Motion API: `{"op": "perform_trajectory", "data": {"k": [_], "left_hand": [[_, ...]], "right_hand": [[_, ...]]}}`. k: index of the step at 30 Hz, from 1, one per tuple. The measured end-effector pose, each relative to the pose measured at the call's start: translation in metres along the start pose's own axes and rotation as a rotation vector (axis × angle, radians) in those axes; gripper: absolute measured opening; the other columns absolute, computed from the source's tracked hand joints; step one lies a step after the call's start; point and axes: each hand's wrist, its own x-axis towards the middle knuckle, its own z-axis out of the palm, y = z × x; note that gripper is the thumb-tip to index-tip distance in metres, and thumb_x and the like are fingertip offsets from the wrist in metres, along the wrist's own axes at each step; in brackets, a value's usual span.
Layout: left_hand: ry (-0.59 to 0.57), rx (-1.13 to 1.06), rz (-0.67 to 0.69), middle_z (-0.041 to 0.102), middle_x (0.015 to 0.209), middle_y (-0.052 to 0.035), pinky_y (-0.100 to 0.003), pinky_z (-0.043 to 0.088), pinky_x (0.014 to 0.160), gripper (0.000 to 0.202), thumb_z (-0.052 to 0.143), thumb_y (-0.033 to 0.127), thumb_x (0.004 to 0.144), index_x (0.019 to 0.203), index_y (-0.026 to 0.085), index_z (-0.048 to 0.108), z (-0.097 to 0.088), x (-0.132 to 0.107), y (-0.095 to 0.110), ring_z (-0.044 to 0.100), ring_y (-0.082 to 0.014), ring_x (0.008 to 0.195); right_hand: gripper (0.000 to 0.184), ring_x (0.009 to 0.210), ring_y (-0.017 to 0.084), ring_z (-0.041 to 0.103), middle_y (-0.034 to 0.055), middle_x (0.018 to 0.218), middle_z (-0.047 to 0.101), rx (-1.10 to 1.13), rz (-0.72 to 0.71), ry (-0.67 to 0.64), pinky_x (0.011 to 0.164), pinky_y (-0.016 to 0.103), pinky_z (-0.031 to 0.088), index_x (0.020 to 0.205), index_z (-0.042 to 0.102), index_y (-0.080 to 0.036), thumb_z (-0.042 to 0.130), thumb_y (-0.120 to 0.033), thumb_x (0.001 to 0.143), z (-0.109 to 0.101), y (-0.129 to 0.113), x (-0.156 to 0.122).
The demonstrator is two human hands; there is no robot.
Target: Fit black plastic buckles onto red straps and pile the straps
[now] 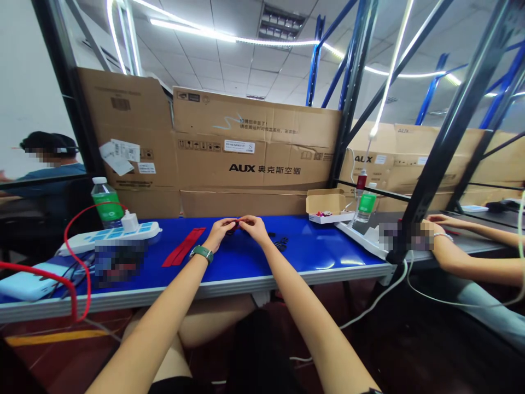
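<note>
1. Small dark-red item [233, 226] sits between the two hands above the blue counter [324, 246]. The fingers hide most of it, so its exact kind cannot be made out.
2. It looks small and light, and probably fairly stiff, though that is a judgement from the sliver that shows. Something this small would likely be easy to drop, so it seems best taken by its exposed edges with the fingertips, not in the palm.
3. The left grip [219, 230], below a green watch strap [201, 253], is nearly closed, with the fingers curled inward onto the item. The right grip [255, 226] is closed to a similar degree, and its fingertips reach in from the other side. Both appear to have hold of the item, though the exact contact is hidden.
4. The item lies at the point where the two grips meet, slightly nearer the left one and just above the counter.
5. Two red strips [183, 247] lie just right of the white power strip [131, 232], and the item is farther right again. A black cable bundle [281, 244] and an open cardboard box [326, 206] lie beyond it in that direction. A co-worker's hand [441, 221] is well right of them all.
</note>
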Motion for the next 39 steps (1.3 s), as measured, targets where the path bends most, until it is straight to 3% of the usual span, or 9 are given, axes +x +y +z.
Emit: {"op": "perform_trajectory", "data": {"k": [7,12,15,22,30,36,39], "left_hand": [[0.032,0.044,0.083,0.076,0.106,-0.0133,-0.037,0.054,0.081,0.056,0.085,0.048,0.065,0.108,0.015,0.074,0.000,0.000,-0.001,0.070,-0.0257,0.091],[0.066,0.120,0.151,0.076,0.095,-0.0109,-0.036,0.054,0.077,0.050,0.083,0.051,0.066,0.099,0.015,0.074,0.000,0.000,0.000,0.071,-0.0246,0.085],[0.050,0.169,0.171,0.076,0.091,-0.0107,-0.037,0.055,0.077,0.051,0.082,0.054,0.066,0.096,0.014,0.075,0.000,0.001,-0.003,0.070,-0.0252,0.083],[-0.027,0.234,0.180,0.076,0.107,-0.0139,-0.042,0.056,0.083,0.056,0.086,0.050,0.063,0.107,0.015,0.075,0.000,0.001,-0.005,0.070,-0.0287,0.094],[-0.062,0.298,0.216,0.075,0.108,-0.0135,-0.046,0.054,0.092,0.048,0.084,0.049,0.067,0.101,0.016,0.075,0.001,-0.004,0.002,0.070,-0.0296,0.098],[-0.053,0.354,0.264,0.076,0.097,-0.0115,-0.045,0.054,0.092,0.043,0.088,0.041,0.062,0.093,0.017,0.071,0.001,-0.007,0.004,0.072,-0.0272,0.092],[-0.029,0.391,0.279,0.076,0.096,-0.0106,-0.043,0.054,0.091,0.040,0.087,0.040,0.064,0.092,0.017,0.071,0.000,-0.006,0.001,0.072,-0.0270,0.091]], "right_hand": [[0.025,0.085,0.020,0.072,0.0047,0.092,0.077,-0.015,-0.084,-0.041,0.083,0.032,0.056,0.095,0.077,-0.021,0.068,-0.040,0.082,-0.005,0.001,-0.001],[0.024,0.082,0.020,0.072,0.0049,0.089,0.077,-0.037,-0.104,-0.002,0.080,0.031,0.057,0.093,0.076,-0.019,0.069,-0.038,0.081,-0.004,0.002,-0.001],[0.023,0.081,0.020,0.072,0.0050,0.087,0.077,-0.064,-0.099,-0.002,0.079,0.030,0.057,0.092,0.077,-0.019,0.068,-0.038,0.081,-0.005,0.004,0.000],[0.027,0.080,0.022,0.072,0.0055,0.083,0.078,-0.106,-0.046,0.014,0.078,0.031,0.056,0.087,0.079,-0.019,0.070,-0.042,0.078,-0.009,0.007,0.001],[0.024,0.083,0.024,0.072,0.0046,0.083,0.077,-0.076,0.001,0.025,0.078,0.032,0.056,0.082,0.078,-0.020,0.074,-0.043,0.074,-0.009,0.005,0.000],[0.041,0.091,0.025,0.073,0.0036,0.087,0.078,0.009,0.077,-0.046,0.089,0.038,0.055,0.107,0.074,-0.023,0.081,-0.035,0.069,-0.009,0.002,-0.002],[0.039,0.090,0.023,0.073,0.0038,0.089,0.077,0.024,0.087,-0.061,0.088,0.037,0.055,0.107,0.072,-0.023,0.080,-0.036,0.071,-0.006,0.003,-0.002]]}}
